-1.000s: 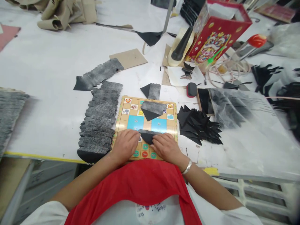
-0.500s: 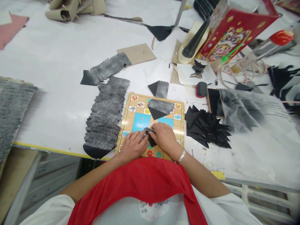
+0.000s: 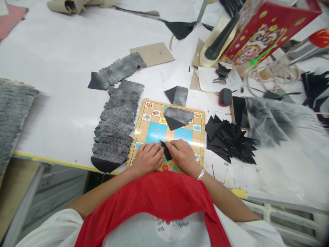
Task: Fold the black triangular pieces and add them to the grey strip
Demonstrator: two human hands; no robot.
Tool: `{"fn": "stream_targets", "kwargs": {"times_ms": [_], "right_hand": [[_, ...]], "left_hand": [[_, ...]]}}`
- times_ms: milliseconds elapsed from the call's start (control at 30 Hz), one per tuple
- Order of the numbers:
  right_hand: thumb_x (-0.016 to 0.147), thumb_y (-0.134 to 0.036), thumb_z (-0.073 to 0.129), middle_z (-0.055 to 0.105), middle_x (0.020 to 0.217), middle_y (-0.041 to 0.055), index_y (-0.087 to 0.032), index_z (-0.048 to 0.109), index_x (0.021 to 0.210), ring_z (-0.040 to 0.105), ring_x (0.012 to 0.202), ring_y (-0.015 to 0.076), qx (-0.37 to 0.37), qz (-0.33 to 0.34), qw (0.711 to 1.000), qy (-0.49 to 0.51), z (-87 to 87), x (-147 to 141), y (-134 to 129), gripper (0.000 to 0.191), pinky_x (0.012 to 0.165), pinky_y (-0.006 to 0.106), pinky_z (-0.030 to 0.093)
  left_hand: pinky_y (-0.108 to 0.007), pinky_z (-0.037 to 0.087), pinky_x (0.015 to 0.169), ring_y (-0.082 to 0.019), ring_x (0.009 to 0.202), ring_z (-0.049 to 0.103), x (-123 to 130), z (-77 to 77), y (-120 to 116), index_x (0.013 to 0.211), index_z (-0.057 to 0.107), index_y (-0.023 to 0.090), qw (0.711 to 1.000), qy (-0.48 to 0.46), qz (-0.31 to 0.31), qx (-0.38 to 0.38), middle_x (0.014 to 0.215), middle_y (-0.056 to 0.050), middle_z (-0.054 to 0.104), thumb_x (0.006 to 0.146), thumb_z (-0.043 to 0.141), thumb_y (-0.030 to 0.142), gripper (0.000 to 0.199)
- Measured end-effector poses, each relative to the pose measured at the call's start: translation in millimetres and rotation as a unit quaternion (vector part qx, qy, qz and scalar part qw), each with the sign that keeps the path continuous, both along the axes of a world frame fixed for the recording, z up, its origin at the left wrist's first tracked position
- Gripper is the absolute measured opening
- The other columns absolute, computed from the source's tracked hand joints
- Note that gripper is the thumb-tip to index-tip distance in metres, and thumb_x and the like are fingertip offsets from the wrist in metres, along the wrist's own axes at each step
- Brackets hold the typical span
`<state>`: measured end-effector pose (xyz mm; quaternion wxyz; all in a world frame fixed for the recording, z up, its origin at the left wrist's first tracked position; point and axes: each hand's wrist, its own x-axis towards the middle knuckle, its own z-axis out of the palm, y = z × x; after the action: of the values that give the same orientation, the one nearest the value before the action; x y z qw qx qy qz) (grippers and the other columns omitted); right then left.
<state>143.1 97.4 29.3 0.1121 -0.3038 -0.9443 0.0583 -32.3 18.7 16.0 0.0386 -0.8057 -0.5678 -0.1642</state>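
Observation:
On a printed game board (image 3: 142,132) at the table's front edge, a small black folded piece (image 3: 167,152) lies between my two hands. My left hand (image 3: 147,157) presses its fingertips on the piece's left side, fingers close together. From the right, my right hand (image 3: 184,154) pinches the piece's edge between thumb and fingers. Farther up the board rests a grey piece with a black pointed end (image 3: 177,117). Just beyond the board is a similar grey-and-black piece (image 3: 180,95).
Overlapping grey scallop-edged pieces (image 3: 115,127) form a long row left of the board. Black pointed pieces (image 3: 228,140) are heaped to the right. Behind them stand a red box (image 3: 267,37), a black-handled tool (image 3: 221,37) and a small black-and-red case (image 3: 225,97).
My right hand has shifted slightly right, and more of the black piece shows between my hands. The whole view has moved a little; my left hand stays at the piece.

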Motion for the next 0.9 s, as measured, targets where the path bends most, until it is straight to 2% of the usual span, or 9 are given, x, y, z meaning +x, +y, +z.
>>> {"fn": "stream_targets", "kwargs": {"times_ms": [200, 400, 700, 900], "right_hand": [[0.092, -0.017, 0.043, 0.061, 0.095, 0.0101, -0.011, 0.058, 0.115, 0.046, 0.083, 0.0197, 0.007, 0.019, 1.000, -0.017, 1.8, 1, 1, 0.028, 0.070, 0.032, 0.034], [0.091, -0.018, 0.044, 0.059, 0.095, 0.0115, -0.010, 0.057, 0.118, 0.045, 0.083, 0.0205, -0.006, 0.014, 0.999, -0.048, 4.3, -2, 0, 0.030, 0.070, 0.033, 0.036], [0.091, -0.017, 0.044, 0.059, 0.097, 0.0121, -0.008, 0.056, 0.119, 0.045, 0.084, 0.0211, -0.012, 0.020, 0.998, -0.055, 5.6, -3, 2, 0.031, 0.073, 0.033, 0.036], [0.092, -0.018, 0.042, 0.059, 0.098, 0.0122, -0.010, 0.055, 0.119, 0.044, 0.085, 0.0220, -0.018, 0.016, 0.998, -0.065, 6.7, -3, 2, 0.031, 0.072, 0.034, 0.036]], "left_hand": [[-0.037, 0.041, 0.085, -0.024, 0.102, 0.054, -4, 1.5, 2, 0.113, 0.059, 0.014, 0.999, -0.023, 0.020, -0.014, 0.119, -0.013, 0.059, 0.089, 0.046, 0.040, 0.038], [-0.039, 0.040, 0.082, -0.027, 0.100, 0.052, -4, 6.4, 8, 0.129, 0.049, 0.018, 0.997, 0.025, 0.036, -0.056, 0.116, -0.012, 0.058, 0.089, 0.044, 0.048, 0.050], [-0.039, 0.038, 0.081, -0.027, 0.102, 0.050, -3, 6.8, 9, 0.127, 0.051, 0.018, 0.996, 0.028, 0.042, -0.077, 0.115, -0.013, 0.058, 0.089, 0.042, 0.051, 0.051], [-0.039, 0.040, 0.081, -0.028, 0.104, 0.050, -4, 11.2, 13, 0.124, 0.053, 0.019, 0.994, 0.012, 0.047, -0.096, 0.117, -0.012, 0.057, 0.086, 0.047, 0.053, 0.051]]}}
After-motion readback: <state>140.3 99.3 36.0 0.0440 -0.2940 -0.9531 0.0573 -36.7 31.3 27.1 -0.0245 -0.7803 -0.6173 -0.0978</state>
